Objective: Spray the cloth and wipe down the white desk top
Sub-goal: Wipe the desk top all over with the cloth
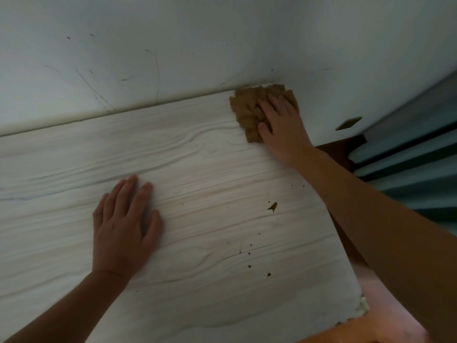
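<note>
Desk top (197, 169) in white with a pale wood-grain pattern fills most of the view, and its near right corner (362, 310) is chipped and ragged at the edge. Closest in, the left hand (123, 226) lies flat on the surface, palm down, fingers spread and extended, gripping nothing. To its right, small brown spots (249, 266) are scattered over the board, with a larger brown stain (272, 206) a little beyond them. Farther on, the right arm reaches across the desk's right edge to the far right corner, where the right hand (282, 125) presses flat on a brown cloth (247, 112), fingers laid open over it rather than curled around it. That cloth lies crumpled on the desk, touching the white wall (173, 45) behind. Thin dark scratch marks (96, 91) run across the wall. At far right, beyond the desk, hangs a teal pleated curtain (408, 154).
</note>
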Tool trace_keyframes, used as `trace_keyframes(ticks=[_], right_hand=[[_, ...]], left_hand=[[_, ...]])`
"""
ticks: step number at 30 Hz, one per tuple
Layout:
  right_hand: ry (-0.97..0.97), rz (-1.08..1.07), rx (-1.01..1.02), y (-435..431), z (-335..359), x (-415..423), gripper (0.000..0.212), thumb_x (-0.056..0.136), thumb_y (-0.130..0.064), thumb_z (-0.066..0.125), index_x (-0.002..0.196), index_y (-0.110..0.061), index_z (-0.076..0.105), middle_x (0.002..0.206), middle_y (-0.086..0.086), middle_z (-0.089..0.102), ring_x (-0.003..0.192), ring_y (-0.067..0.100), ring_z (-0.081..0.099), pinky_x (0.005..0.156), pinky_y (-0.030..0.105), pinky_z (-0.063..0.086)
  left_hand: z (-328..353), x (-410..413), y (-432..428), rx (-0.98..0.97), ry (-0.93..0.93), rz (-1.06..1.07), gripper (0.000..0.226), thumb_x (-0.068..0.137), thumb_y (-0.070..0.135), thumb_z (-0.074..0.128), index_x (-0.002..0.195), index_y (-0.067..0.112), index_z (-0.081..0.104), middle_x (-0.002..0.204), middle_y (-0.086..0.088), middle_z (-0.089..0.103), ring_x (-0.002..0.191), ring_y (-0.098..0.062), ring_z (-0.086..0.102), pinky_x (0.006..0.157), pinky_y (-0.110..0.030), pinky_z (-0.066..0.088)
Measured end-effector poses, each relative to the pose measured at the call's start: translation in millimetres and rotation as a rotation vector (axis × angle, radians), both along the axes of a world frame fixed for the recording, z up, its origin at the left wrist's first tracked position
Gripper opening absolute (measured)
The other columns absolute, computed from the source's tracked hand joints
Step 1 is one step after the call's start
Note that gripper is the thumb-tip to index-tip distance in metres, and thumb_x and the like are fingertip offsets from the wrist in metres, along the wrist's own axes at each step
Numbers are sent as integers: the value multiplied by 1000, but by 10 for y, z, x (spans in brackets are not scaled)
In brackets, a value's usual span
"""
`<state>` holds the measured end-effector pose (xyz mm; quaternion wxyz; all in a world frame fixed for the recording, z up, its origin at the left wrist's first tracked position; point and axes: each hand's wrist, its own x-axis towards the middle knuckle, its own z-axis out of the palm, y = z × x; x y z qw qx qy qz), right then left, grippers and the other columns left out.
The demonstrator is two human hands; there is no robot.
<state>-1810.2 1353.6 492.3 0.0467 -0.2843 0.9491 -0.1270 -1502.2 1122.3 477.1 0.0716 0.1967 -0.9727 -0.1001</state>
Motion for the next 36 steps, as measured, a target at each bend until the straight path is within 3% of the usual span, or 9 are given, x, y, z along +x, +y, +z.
trace_keyframes(ticks=[5,10,16,20,24,28,32,36], right_hand=[[-47,63,31,640,44,997,58,102,-30,43,156,-14,30,164,9,26,152,29,19,124,48,15],[-111,163,91,1194,63,1748,61,101,-42,35,158,-25,24,166,-2,19,155,18,9,125,46,15],[-37,162,66,796,74,923,59,99,-41,41,152,-16,39,161,9,33,148,31,29,124,44,19],[-54,-42,-22,285,19,229,56,102,-32,44,154,-14,34,163,11,25,150,32,22,123,42,20],[-6,-119,-28,88,-26,188,55,103,-29,41,155,-13,32,164,11,22,150,31,20,124,40,17],[14,-33,52,424,18,702,56,102,-31,40,155,-14,33,162,12,28,150,31,22,124,44,15],[-89,58,44,950,37,1793,59,101,-39,33,157,-20,28,165,4,24,153,24,16,124,50,15],[-112,168,13,1349,-6,2545,61,100,-38,41,158,-25,27,166,-4,19,154,22,14,125,46,15]], left_hand=[[-13,7,0,19,4,1,63,94,46,43,150,17,51,162,-11,40,152,-32,33,123,-50,23],[-43,4,-10,16,15,9,63,94,47,42,150,19,50,162,-11,41,151,-34,34,122,-49,23],[-78,10,-31,-2,43,-3,62,94,46,43,149,19,50,161,-11,41,149,-35,35,119,-50,26],[-92,12,-37,-15,55,-2,61,93,46,44,148,19,51,161,-11,42,148,-35,36,117,-50,28],[-72,12,-30,-4,48,3,61,93,46,44,148,19,51,161,-12,42,148,-36,36,118,-52,28],[-8,4,3,23,23,17,63,92,45,43,148,17,53,162,-12,42,150,-36,35,119,-52,28],[31,-15,32,42,17,16,64,93,46,41,148,16,54,161,-13,42,149,-36,35,120,-52,27],[13,6,18,46,23,21,64,92,46,42,148,18,53,162,-11,42,150,-35,34,120,-51,26]])
